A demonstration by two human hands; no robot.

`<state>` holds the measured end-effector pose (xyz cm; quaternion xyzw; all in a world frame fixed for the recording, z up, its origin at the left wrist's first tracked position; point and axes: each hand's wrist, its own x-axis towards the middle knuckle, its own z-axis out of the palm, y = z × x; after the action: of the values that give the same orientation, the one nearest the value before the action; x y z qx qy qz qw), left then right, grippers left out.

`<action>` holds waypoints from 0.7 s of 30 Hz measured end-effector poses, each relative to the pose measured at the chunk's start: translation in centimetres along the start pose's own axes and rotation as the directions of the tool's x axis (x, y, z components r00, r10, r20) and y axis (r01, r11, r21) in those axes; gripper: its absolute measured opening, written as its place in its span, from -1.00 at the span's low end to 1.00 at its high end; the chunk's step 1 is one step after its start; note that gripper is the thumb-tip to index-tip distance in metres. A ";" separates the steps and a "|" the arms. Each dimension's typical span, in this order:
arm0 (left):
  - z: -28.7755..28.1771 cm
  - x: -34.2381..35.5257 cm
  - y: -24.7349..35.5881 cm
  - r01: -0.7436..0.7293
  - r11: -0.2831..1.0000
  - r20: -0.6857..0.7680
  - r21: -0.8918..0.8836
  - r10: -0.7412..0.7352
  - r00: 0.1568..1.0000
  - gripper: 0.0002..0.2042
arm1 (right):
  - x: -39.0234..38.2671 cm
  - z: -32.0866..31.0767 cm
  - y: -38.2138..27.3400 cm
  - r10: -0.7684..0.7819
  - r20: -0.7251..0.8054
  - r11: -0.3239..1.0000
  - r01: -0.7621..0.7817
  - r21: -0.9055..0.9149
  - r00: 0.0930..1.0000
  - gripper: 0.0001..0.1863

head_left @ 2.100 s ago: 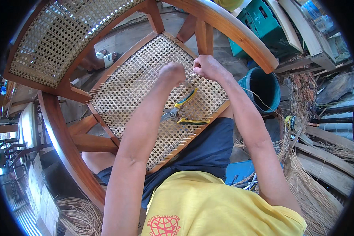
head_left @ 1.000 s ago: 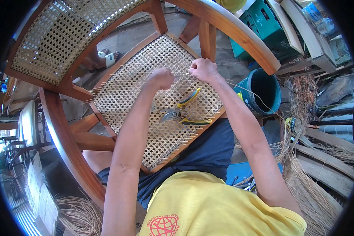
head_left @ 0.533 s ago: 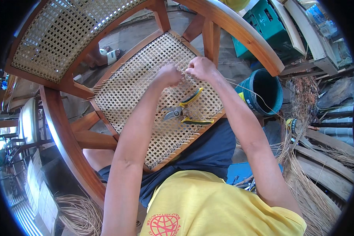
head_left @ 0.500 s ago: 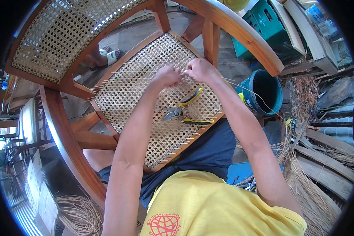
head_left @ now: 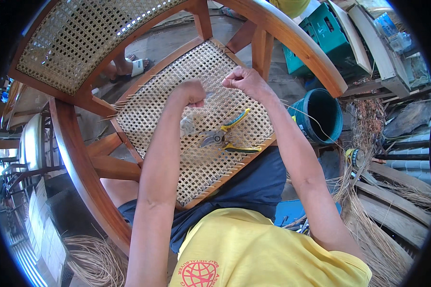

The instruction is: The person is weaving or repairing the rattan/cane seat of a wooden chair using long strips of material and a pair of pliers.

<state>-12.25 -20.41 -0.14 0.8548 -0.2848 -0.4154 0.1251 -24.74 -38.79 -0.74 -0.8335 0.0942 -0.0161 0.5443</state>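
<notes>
I see the left hand (head_left: 188, 93) fisted, the right hand (head_left: 248, 84) pinched, grip contents unclear, pruners (head_left: 220, 137) at their six o'clock, presumably for reach.

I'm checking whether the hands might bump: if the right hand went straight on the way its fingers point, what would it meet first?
Most likely the left hand, across a gap over the woven cane seat; heights are hard to judge, so the right hand might miss it.

brown chair frame (head_left: 77, 158), tan latticed seat (head_left: 210, 165), yellow-and-green pruner handles (head_left: 242, 149), teal bucket (head_left: 300, 109)
</notes>
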 end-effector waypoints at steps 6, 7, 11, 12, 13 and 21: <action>-0.3 0.2 0.5 -0.061 0.966 0.040 -0.250 0.073 0.997 -0.84 | 1.3 -0.1 0.6 0.100 0.037 0.982 -0.104 0.160 0.994 -0.80; 0.0 0.4 1.1 -0.060 0.966 0.045 -0.250 0.074 0.996 -0.84 | 1.3 -0.3 1.1 0.110 -0.047 0.992 -0.113 -0.055 0.993 -0.74; 1.0 2.2 2.1 -0.026 0.999 0.030 0.040 0.025 0.999 -0.82 | 1.3 0.1 2.9 0.139 -0.126 0.865 -0.182 -0.467 0.982 -0.67; 1.3 2.9 1.9 -0.016 0.984 0.020 0.180 0.013 1.000 -0.81 | 1.3 0.1 3.1 0.139 -0.128 0.865 -0.184 -0.466 0.982 -0.67; 1.4 2.8 2.2 -0.014 0.984 0.023 0.179 0.011 1.000 -0.81 | 1.0 0.3 2.9 0.118 -0.144 0.857 -0.174 -0.485 0.983 -0.70; 1.4 -1.2 8.4 0.107 0.951 -0.107 0.290 -0.079 0.991 -0.73 | 1.0 -1.4 2.7 0.129 -0.056 0.812 -0.137 -0.567 0.990 -0.76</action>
<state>-17.17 -26.41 3.48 0.8950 -0.2970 -0.3328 -0.0104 -24.30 -41.30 -2.66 -0.9490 0.1567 0.0445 0.2700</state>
